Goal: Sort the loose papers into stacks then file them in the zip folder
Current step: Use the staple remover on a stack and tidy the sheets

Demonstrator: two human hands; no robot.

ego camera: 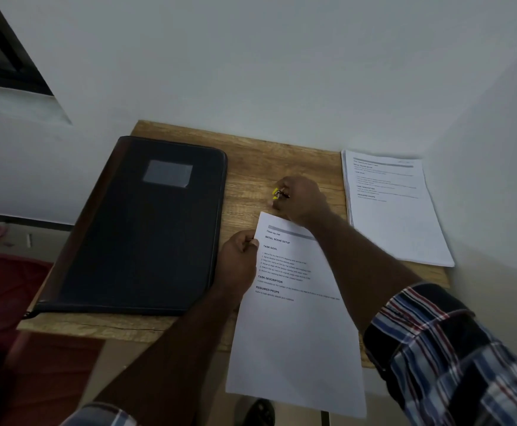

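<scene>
Pale walls close in on a small wooden desk (269, 161) set into a corner. On its left side lies the zip folder (146, 229), dark, closed and flat. At the far right sits a stack of printed papers (395, 207), its near edge reaching past the desk's side. Between them a printed sheet (297, 318) hangs over the near edge. The left hand (238, 262) pinches that sheet's left margin between thumb and fingers. The right hand (301, 199), just beyond the sheet's far corner, has its grip closed on a small yellow clip (276, 192). Both forearms show rolled plaid sleeves (454, 355).
</scene>
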